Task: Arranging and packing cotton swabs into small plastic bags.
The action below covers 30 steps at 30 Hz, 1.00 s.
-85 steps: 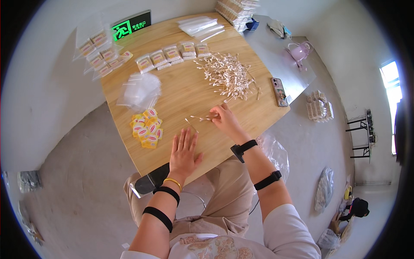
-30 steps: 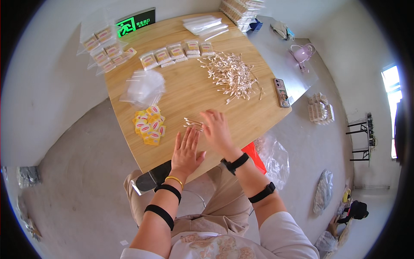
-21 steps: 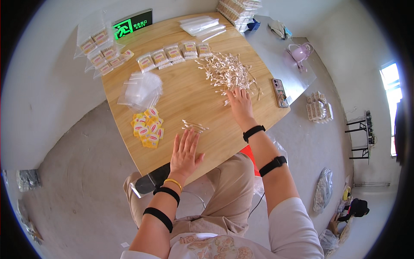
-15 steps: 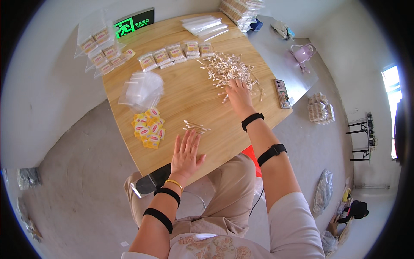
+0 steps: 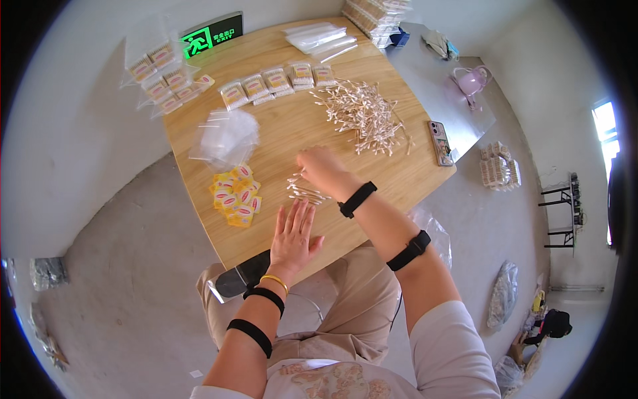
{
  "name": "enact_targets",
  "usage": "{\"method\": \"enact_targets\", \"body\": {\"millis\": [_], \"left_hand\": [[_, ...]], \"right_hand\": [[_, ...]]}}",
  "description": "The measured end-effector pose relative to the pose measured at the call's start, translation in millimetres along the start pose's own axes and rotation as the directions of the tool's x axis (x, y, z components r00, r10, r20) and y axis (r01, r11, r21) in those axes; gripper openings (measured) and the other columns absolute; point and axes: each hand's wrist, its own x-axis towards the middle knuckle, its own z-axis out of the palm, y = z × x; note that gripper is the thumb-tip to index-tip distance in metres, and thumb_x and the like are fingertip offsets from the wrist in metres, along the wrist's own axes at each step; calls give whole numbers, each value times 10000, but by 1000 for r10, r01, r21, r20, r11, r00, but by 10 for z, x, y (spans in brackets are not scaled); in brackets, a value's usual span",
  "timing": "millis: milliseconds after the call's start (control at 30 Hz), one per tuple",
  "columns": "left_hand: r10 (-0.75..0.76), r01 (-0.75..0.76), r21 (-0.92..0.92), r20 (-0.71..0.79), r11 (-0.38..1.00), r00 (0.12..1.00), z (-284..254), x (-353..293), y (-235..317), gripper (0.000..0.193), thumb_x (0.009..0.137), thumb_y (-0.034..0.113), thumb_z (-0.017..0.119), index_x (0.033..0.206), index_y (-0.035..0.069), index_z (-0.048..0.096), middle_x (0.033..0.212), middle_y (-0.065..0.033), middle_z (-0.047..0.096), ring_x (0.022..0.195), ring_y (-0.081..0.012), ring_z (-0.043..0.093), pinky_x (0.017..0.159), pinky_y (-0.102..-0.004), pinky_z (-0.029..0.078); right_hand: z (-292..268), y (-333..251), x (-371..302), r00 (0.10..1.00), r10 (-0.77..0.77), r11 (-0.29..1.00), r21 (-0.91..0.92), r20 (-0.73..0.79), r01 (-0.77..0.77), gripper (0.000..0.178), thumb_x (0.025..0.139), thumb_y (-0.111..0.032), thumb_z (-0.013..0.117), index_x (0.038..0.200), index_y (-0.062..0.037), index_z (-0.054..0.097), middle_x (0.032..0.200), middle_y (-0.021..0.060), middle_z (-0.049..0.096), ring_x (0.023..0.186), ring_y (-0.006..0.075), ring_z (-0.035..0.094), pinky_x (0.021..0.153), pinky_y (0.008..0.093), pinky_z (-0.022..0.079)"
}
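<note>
My left hand (image 5: 294,234) lies flat near the table's front edge, fingers spread, its fingertips just short of a small group of cotton swabs (image 5: 307,193). Above that group my right hand (image 5: 321,171) is curled with its fingers pinched on cotton swabs; white tips show below the fingers, but most of the grip is hidden by the hand. A large loose heap of cotton swabs (image 5: 365,116) lies farther back on the right. To the left are a pile of yellow-and-white cards (image 5: 236,198) and a stack of clear plastic bags (image 5: 226,138).
Filled swab packets (image 5: 276,81) stand in a row toward the back of the wooden table (image 5: 266,130). More bagged packets (image 5: 159,73) are at the far left, by a green exit sign (image 5: 212,36). A phone (image 5: 440,143) rests at the right edge. Plastic sleeves (image 5: 319,38) lie at the back.
My right hand has moved from the large swab heap toward me and left, to the small group. My left hand has stayed flat in its place.
</note>
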Motion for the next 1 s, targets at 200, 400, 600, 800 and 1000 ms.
{"method": "enact_targets", "body": {"millis": [200, 400, 600, 800, 1000], "left_hand": [[17, -17, -5, -14, 1000, 1000, -24, -14, 15, 765, 887, 410, 613, 1502, 60, 322, 1592, -128, 265, 1491, -292, 227, 1226, -526, 140], [22, -22, -5, -19, 1000, 1000, -71, -20, 3, 739, 902, 393, 605, 1506, 78, 318, 1590, -128, 268, 1490, -284, 229, 1230, -517, 132], [27, -75, -317, -154, 946, 988, -47, 20, -110, 695, 931, 332, 590, 1516, 79, 314, 1597, -136, 250, 1503, -327, 175, 1222, -528, 131], [104, -95, 92, -100, 991, 989, -94, 576, -157, 684, 941, 321, 577, 1520, 68, 312, 1606, -142, 235, 1510, -336, 145, 1219, -538, 125], [135, -149, 379, 63, 913, 989, -64, 980, -354, 765, 980, 536, 424, 1564, 78, 234, 1638, -111, 195, 1525, -245, 129, 1229, -517, 61]], "right_hand": [[-149, 344, -496, 927, 268, 943, 270, -263, -196, 255, 762, -132, 773, 973, -53, 654, 968, 140, 654, 955, 339, 630, 831, 441, 501], [228, 230, -913, 907, 389, 817, 515, -162, -259, 221, 763, -146, 753, 956, -83, 667, 1014, 131, 633, 995, 356, 607, 848, 447, 501], [652, 13, -1033, 700, 659, 647, 682, -275, -342, 180, 771, -108, 713, 938, -70, 658, 1007, 154, 621, 986, 368, 598, 845, 447, 495], [673, 72, -976, 725, 618, 702, 627, -304, -337, 147, 771, -101, 693, 905, -68, 644, 962, 174, 627, 963, 365, 602, 846, 443, 495], [656, 119, -968, 752, 639, 598, 718, -160, -355, 123, 783, -104, 687, 893, -73, 643, 942, 156, 636, 964, 354, 606, 831, 435, 497]]}}
